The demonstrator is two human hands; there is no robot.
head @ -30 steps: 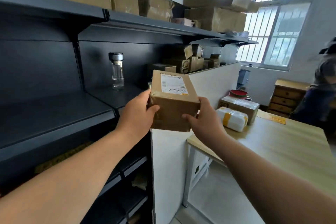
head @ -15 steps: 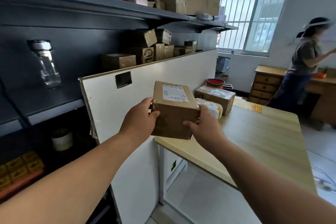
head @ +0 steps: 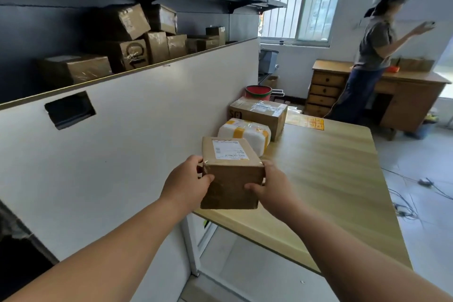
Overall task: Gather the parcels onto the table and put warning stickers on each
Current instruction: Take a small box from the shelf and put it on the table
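Brown parcel (head: 231, 171) sits over the table's (head: 331, 179) near left corner, left hand (head: 186, 185) and right hand (head: 274, 189) each clamped on a side. I'd set it down flat, label up, just short of the white parcel (head: 245, 133). A partition (head: 147, 130) hugs the table's left edge, and the open room is toward its right.

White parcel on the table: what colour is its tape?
Yellow tape on the white parcel; head view.
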